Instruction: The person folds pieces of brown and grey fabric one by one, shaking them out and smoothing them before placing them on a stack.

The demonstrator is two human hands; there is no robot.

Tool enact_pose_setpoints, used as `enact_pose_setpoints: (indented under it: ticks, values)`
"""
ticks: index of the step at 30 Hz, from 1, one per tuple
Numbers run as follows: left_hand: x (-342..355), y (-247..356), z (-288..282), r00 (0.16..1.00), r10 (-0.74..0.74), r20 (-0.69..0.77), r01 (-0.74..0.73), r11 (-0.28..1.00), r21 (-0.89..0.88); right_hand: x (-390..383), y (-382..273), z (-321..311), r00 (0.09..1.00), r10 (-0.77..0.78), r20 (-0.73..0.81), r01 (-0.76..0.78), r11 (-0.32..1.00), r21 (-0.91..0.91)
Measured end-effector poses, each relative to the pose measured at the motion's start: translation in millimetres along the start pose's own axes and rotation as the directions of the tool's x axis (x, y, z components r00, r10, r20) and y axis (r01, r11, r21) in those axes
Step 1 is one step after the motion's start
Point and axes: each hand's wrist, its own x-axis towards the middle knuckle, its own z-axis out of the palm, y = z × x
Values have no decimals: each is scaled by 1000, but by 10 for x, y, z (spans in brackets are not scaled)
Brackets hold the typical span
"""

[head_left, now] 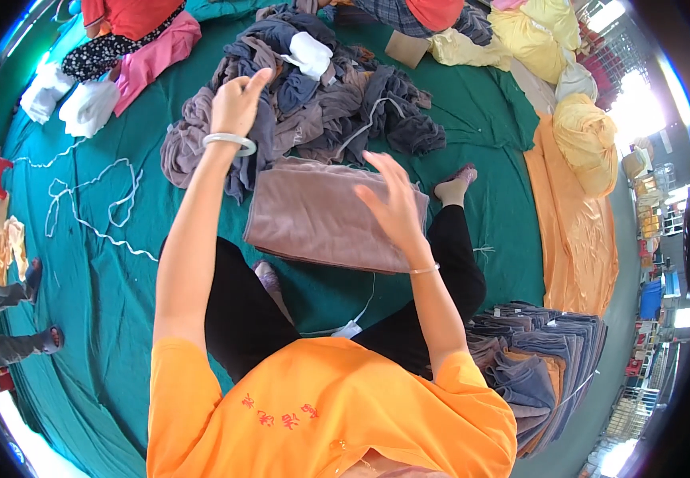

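Note:
A neat stack of folded mauve-brown towels [325, 211] lies between my spread legs on the green sheet. Over its right part hovers my right hand [391, 203], open, with fingers spread and nothing in it. My left hand [236, 107] is raised farther forward, in front of the loose pile of crumpled grey and brown towels [321, 119]. Its thumb side points up and right, the fingers look outstretched, and I see nothing held; part of the fingers is turned away. A white cloth [307, 54] rests on top of the pile.
Tied bundles of folded grey towels [548, 366] stand by my right side. White cord [94, 211] trails over the green sheet [82, 303] at left. Other people sit at the far side; another person's feet [46, 341] show at left. Yellow sacks [584, 143] and orange cloth [572, 231] lie right.

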Motion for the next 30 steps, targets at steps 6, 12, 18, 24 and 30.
enact_pose_setpoints:
  ticks: [6, 12, 18, 24, 30]
  values:
    - [-48, 355, 153, 858, -153, 490, 437, 720, -540, 896, -357, 646, 970, -145, 194, 82, 950, 302]
    - [90, 218, -22, 815, 289, 502, 184, 692, -698, 1412, -402, 442, 918, 329, 220, -380, 576, 724]
    - [127, -190, 203, 637, 229, 736, 44, 943, -331, 1739, -716, -325, 984, 140, 114, -130, 112, 985]
    - [-40, 412, 374, 732, 24, 681, 625, 373, -685, 1502, -317, -324, 984, 179, -27, -72, 522, 850]
    - [-40, 379, 361, 700, 268, 662, 677, 48, -734, 1014, 170, 252, 937, 335, 102, -323, 714, 621]
